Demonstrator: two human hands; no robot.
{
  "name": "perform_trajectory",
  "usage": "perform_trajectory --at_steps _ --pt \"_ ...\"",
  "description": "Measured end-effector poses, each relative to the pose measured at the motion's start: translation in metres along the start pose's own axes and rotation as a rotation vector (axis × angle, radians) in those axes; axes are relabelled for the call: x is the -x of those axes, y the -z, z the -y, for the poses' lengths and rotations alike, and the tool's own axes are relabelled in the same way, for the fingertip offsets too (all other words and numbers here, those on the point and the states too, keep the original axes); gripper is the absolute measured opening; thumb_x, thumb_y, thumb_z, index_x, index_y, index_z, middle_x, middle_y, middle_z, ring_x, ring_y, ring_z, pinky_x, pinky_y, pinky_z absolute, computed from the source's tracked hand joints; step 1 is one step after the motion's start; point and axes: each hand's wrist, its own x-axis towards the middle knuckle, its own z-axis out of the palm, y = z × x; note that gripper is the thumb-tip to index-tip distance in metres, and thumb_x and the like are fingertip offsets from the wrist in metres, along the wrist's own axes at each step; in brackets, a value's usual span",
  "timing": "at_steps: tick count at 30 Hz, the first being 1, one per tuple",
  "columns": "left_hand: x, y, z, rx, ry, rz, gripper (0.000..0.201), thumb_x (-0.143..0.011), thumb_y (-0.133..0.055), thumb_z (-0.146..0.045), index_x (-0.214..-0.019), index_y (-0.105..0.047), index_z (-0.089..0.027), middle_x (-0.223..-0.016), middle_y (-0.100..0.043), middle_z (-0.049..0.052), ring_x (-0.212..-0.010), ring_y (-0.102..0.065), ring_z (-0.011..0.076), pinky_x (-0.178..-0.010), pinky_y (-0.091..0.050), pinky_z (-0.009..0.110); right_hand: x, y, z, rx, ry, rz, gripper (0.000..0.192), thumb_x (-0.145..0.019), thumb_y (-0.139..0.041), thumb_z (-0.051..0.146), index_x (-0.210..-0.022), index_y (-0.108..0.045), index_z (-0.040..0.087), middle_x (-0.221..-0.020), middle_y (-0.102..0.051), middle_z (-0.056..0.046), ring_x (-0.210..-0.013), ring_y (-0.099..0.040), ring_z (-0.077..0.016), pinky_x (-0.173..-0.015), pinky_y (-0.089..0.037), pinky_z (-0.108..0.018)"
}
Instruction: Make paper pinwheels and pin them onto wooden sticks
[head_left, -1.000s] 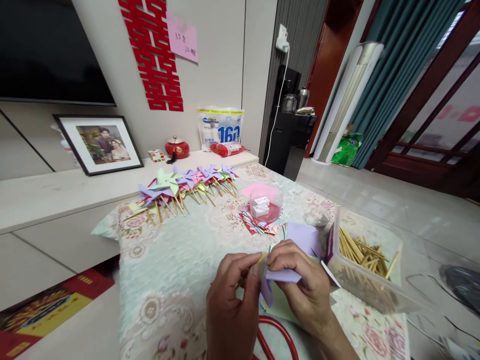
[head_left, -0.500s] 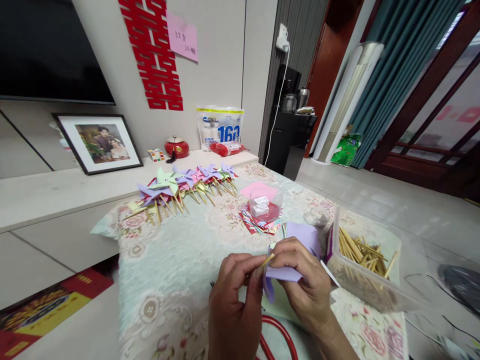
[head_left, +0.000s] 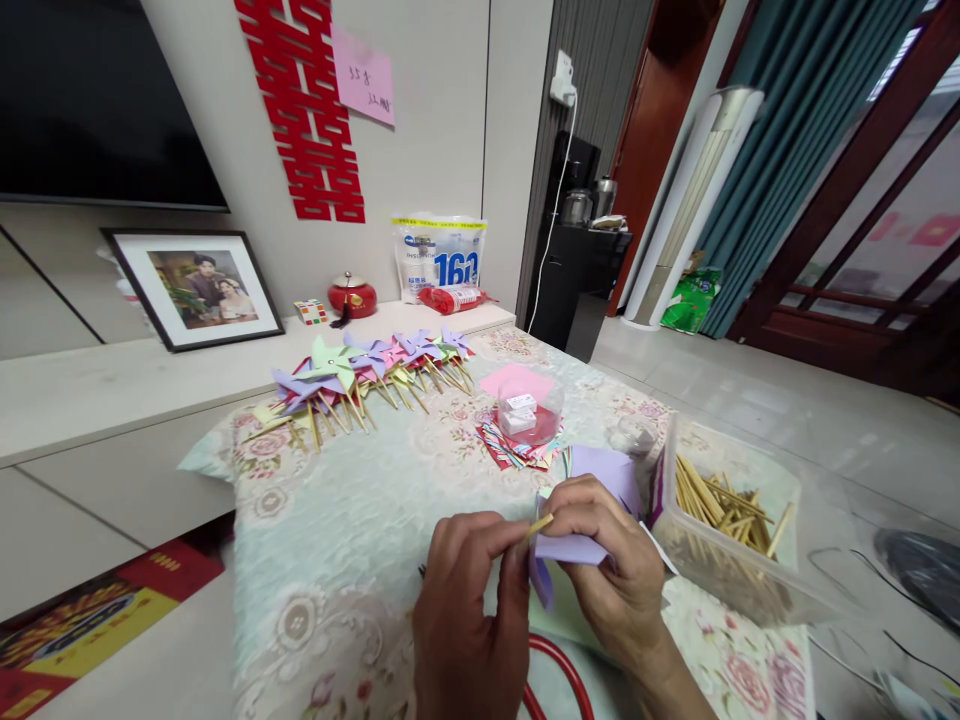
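My left hand (head_left: 469, 610) pinches a thin bamboo stick (head_left: 541, 523) between thumb and fingers, its tip poking out toward my right hand. In my right hand (head_left: 611, 570) is a folded purple paper pinwheel (head_left: 559, 553), held against the stick's tip. Both hands hover low over the floral tablecloth (head_left: 352, 520) near the front edge. Red scissor handles (head_left: 559, 672) lie under my wrists.
A clear plastic box of bamboo sticks (head_left: 731, 525) stands at my right. A small clear tub (head_left: 529, 410) sits on coloured paper squares (head_left: 517, 448). Finished pinwheels (head_left: 360, 372) lie in a row at the far end. A framed photo (head_left: 199, 288) leans on the shelf.
The stick's tip has risen and shifted right toward my right thumb. My left hand moved slightly down and the purple paper turned a little.
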Motion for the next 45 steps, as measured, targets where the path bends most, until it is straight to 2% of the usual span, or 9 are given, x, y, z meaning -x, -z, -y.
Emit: perform_trajectory --at_steps 8,21,24,27,31,33,35,38,45 --pt "0.005 -0.008 -0.005 0.051 0.058 -0.064 0.018 -0.091 -0.056 -0.014 -0.099 -0.067 -0.026 -0.088 -0.066 0.003 -0.086 -0.061 0.0202 -0.074 -0.048 0.03 0.003 -0.001 -0.001 0.025 0.045 -0.035 0.024 -0.087 -0.052 -0.001 -0.091 -0.062 0.02 -0.085 -0.06 -0.004 -0.081 -0.058 -0.0183 -0.071 -0.047 -0.034" --pt "0.003 -0.006 0.002 0.049 0.034 0.022 0.025 -0.089 -0.055 -0.01 -0.106 -0.067 -0.025 -0.094 -0.068 0.003 -0.089 -0.064 0.0175 -0.076 -0.051 0.026 0.003 0.001 -0.005 0.042 -0.001 0.031 0.02 -0.089 -0.052 0.001 -0.09 -0.062 0.018 -0.084 -0.06 -0.003 -0.082 -0.058 -0.0169 -0.072 -0.046 -0.031" --pt "0.0 -0.007 0.003 0.121 0.153 -0.017 0.018 -0.09 -0.057 -0.015 -0.098 -0.071 -0.023 -0.091 -0.07 0.003 -0.086 -0.066 0.0179 -0.076 -0.052 0.027 0.003 0.001 -0.007 0.01 -0.023 0.07 0.019 -0.089 -0.053 0.002 -0.091 -0.062 0.019 -0.084 -0.061 -0.003 -0.081 -0.058 -0.0168 -0.072 -0.045 -0.03" --pt "-0.001 -0.01 0.006 0.355 0.409 -0.037 0.014 -0.087 -0.064 -0.024 -0.095 -0.074 -0.022 -0.091 -0.072 0.005 -0.086 -0.068 0.019 -0.078 -0.053 0.028 0.004 0.001 -0.008 -0.054 -0.057 0.094 0.018 -0.091 -0.054 0.005 -0.092 -0.063 0.02 -0.085 -0.061 -0.003 -0.082 -0.058 -0.017 -0.072 -0.044 -0.029" --pt "-0.001 -0.013 0.012 0.787 0.855 -0.145 0.032 -0.075 -0.078 -0.031 -0.104 -0.075 -0.018 -0.088 -0.072 0.005 -0.079 -0.067 0.0165 -0.073 -0.054 0.026 0.007 0.002 -0.011 -0.3 -0.265 0.119 0.008 -0.091 -0.064 0.016 -0.087 -0.066 0.022 -0.086 -0.062 -0.002 -0.081 -0.058 -0.0173 -0.072 -0.043 -0.03" --pt "-0.004 -0.012 0.017 0.937 0.993 -0.218 0.045 -0.072 -0.081 -0.032 -0.114 -0.072 -0.017 -0.084 -0.069 0.004 -0.071 -0.063 0.0132 -0.068 -0.052 0.024 0.008 0.001 -0.015 -0.546 -0.41 0.127 0.005 -0.087 -0.071 0.023 -0.084 -0.068 0.022 -0.085 -0.062 -0.003 -0.08 -0.058 -0.0183 -0.071 -0.043 -0.03" --pt "-0.007 -0.009 0.024 0.989 0.999 -0.26 0.048 -0.072 -0.081 -0.029 -0.117 -0.07 -0.016 -0.083 -0.066 0.004 -0.072 -0.062 0.0127 -0.071 -0.053 0.025 0.007 0.001 -0.017 -0.818 -0.524 0.118 0.013 -0.084 -0.075 0.03 -0.078 -0.068 0.021 -0.08 -0.062 -0.003 -0.077 -0.057 -0.0195 -0.071 -0.043 -0.032" --pt "-0.01 -0.005 0.039 0.929 0.91 -0.329 0.031 -0.078 -0.077 -0.028 -0.106 -0.071 -0.017 -0.085 -0.065 0.005 -0.079 -0.064 0.0166 -0.078 -0.056 0.031 0.005 -0.001 -0.016 -1.08 -0.629 0.153 0.025 -0.084 -0.073 0.039 -0.069 -0.068 0.02 -0.07 -0.061 -0.003 -0.072 -0.056 -0.0209 -0.079 -0.044 -0.04" --pt "-0.011 -0.007 0.049 0.897 0.912 -0.409 0.019 -0.082 -0.073 -0.024 -0.1 -0.067 -0.019 -0.088 -0.065 0.007 -0.089 -0.065 0.0225 -0.092 -0.055 0.041 0.011 -0.011 -0.007 -1.257 -0.739 0.309 0.013 -0.078 -0.076 0.025 -0.068 -0.072 0.018 -0.067 -0.062 -0.005 -0.068 -0.059 -0.0217 -0.068 -0.046 -0.039"
